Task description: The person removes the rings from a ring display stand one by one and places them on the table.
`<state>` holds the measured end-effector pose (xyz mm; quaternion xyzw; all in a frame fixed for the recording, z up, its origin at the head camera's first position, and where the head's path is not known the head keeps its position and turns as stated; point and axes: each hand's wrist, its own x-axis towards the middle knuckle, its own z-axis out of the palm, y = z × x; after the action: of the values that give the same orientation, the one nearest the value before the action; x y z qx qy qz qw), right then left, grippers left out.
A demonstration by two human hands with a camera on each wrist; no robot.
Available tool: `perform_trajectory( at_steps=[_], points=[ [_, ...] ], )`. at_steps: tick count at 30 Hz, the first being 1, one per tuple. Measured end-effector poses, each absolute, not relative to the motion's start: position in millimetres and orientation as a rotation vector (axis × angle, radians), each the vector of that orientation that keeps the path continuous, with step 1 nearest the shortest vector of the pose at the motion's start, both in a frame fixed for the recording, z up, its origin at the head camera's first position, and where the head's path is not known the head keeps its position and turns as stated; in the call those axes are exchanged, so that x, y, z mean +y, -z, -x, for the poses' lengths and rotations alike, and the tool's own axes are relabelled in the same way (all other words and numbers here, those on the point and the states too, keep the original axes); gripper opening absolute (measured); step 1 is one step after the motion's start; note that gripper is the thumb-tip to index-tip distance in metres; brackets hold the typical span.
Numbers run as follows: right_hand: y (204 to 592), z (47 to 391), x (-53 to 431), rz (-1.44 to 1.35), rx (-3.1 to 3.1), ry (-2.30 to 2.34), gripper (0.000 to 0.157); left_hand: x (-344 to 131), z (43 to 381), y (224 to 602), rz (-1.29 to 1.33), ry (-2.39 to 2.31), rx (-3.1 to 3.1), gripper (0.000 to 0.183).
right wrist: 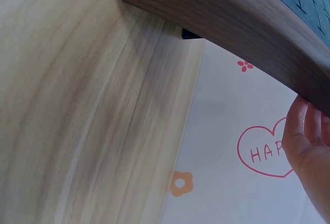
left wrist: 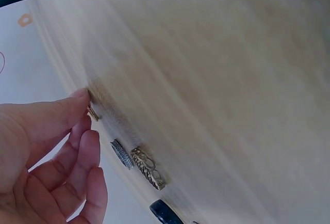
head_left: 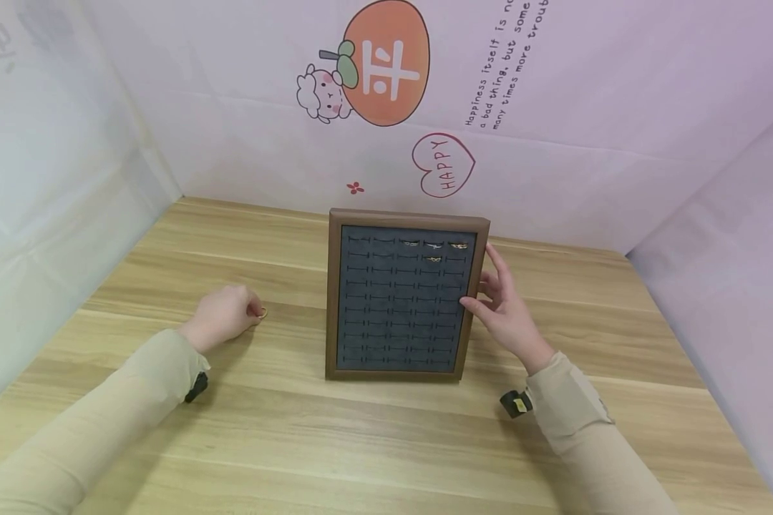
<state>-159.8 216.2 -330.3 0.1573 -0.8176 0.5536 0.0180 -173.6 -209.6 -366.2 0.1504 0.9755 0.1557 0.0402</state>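
Observation:
My left hand (head_left: 222,315) pinches a gold ring (head_left: 263,312) between thumb and fingertips, low over the table. In the left wrist view, a silver ring (left wrist: 121,154), an ornate gold ring (left wrist: 148,168) and a dark ring (left wrist: 166,212) lie on the wood close to that hand; in the head view they cannot be seen. A brown-framed ring display board (head_left: 408,375) stands upright at the middle, its dark padded face lined with slits. Several rings sit in its upper right slits. With the thumb on its front, my right hand (head_left: 505,307) grips the board's right edge.
The wood-grain table (head_left: 373,443) ends at a pale printed backdrop (head_left: 258,143) behind the board. White cloth walls (head_left: 32,179) rise at the sides. A black wrist device (head_left: 514,404) hangs under the right cuff, another (head_left: 196,387) under the left.

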Motion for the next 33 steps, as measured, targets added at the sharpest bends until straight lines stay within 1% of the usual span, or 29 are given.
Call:
perform_trajectory(
  at_steps=[8, 15, 27, 33],
  points=[
    [330.7, 159.7, 216.4, -0.486, -2.55, -1.71, 0.09, -209.8, 170.1, 362.7, -0.451, -0.493, 3.008, 0.005],
    [332.2, 161.3, 217.1, -0.487, -2.55, -1.697, 0.09, -208.4, 168.4, 357.4, -0.439, -0.559, 3.056, 0.012],
    [334.3, 161.5, 219.0, -0.524, -2.526, -1.684, 0.091, -195.3, 163.9, 335.9, -0.548, -0.754, 3.195, 0.013],
    [334.9, 161.2, 218.9, -0.535, -2.498, -1.695, 0.09, -188.0, 161.0, 325.3, -0.575, -0.829, 3.271, 0.018]
  ],
)
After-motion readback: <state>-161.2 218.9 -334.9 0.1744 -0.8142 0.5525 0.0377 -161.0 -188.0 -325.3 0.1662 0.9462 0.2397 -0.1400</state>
